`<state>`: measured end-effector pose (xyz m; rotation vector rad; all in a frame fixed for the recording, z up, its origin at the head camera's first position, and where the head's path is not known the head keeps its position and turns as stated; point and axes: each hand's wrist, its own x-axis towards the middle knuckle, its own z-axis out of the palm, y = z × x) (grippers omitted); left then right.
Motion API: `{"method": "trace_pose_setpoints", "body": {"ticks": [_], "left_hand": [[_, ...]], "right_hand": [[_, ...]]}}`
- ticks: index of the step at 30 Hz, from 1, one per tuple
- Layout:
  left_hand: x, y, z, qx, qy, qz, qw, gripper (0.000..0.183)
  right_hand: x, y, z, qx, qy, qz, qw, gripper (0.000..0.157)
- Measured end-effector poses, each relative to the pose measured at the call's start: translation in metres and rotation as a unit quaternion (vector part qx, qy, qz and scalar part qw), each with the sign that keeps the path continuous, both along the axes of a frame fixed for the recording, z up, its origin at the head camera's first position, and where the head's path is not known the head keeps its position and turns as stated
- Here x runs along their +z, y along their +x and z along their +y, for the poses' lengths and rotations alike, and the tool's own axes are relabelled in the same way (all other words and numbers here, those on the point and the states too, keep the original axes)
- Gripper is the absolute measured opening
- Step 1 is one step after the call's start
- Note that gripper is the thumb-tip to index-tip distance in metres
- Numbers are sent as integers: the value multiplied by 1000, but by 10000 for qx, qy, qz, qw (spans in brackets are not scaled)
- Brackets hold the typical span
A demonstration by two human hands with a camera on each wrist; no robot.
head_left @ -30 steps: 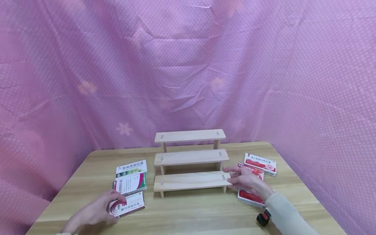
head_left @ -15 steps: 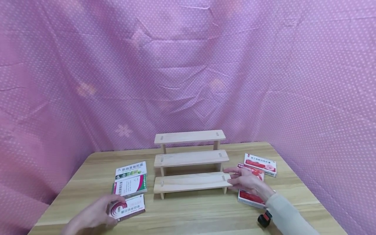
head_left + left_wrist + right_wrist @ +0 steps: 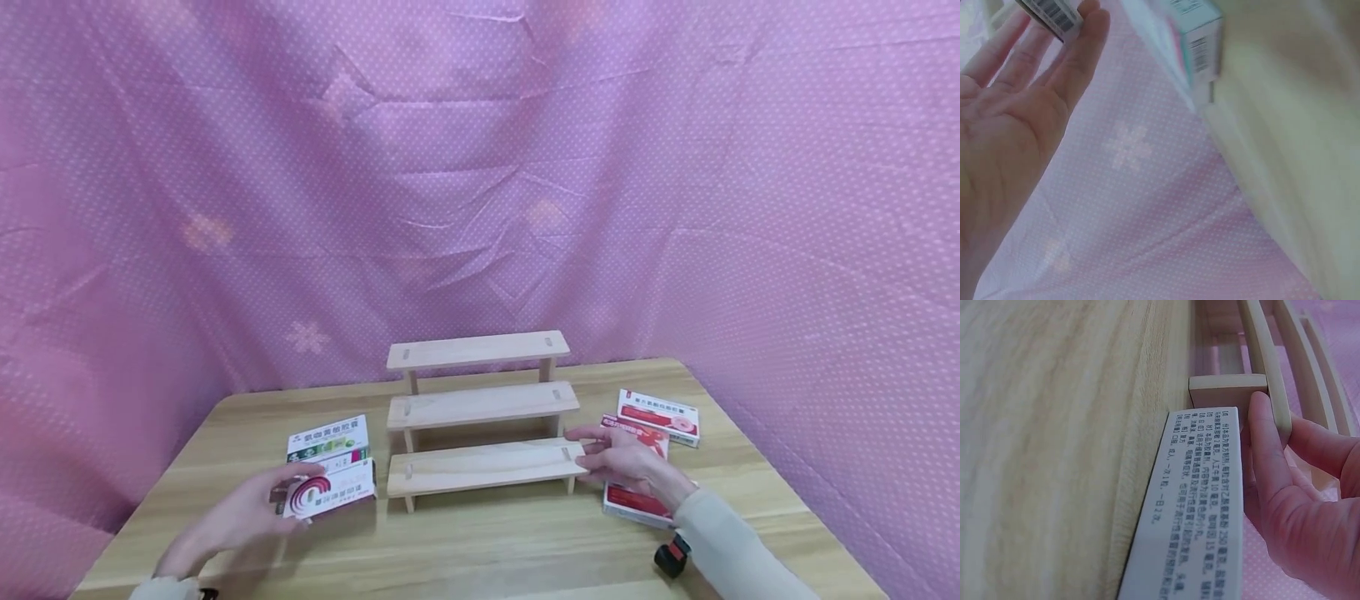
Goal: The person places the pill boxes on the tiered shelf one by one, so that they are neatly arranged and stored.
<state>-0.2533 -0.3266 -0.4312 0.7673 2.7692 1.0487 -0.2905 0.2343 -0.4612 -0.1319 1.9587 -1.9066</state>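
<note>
My left hand [image 3: 243, 510] grips a white medicine box [image 3: 335, 490] with pink arcs by its left end, raised over the table. In the left wrist view the barcoded end of that medicine box [image 3: 1054, 15] shows between thumb and fingers. Behind it lie a green-and-white medicine box [image 3: 330, 437] and another mostly covered one. My right hand [image 3: 626, 461] pinches the right end of the lowest board of a three-step wooden shelf [image 3: 483, 467]. In the right wrist view, the thumb is on one face of the board [image 3: 1269, 369] and fingers on the other.
To the right lie several red-and-white medicine boxes [image 3: 660, 417], partly behind my right hand. A black object with a red part [image 3: 671, 557] is at my right wrist. Pink dotted cloth [image 3: 480, 208] hangs behind and beside the wooden table [image 3: 465, 550].
My left hand has lifted the box with pink arcs off the table, up and slightly right, so it now covers part of the middle box. The right hand stays on the shelf.
</note>
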Motion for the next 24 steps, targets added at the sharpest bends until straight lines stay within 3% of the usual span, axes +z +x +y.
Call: {"method": "trace_pose_setpoints", "body": {"ticks": [5, 12, 19, 24], "left_hand": [[12, -7, 8, -308, 531, -57, 9981, 71], [29, -15, 26, 100, -32, 688, 9976, 65], [39, -29, 43, -126, 323, 524, 9980, 67], [43, -37, 48, -15, 416, 440, 9982, 69]], "right_hand": [[-3, 4, -2, 23, -7, -7, 10000, 58], [-4, 4, -1, 33, -84, -15, 10000, 58], [-2, -1, 0, -11, -77, -5, 10000, 58], [-3, -1, 0, -77, 0, -14, 10000, 57]]}}
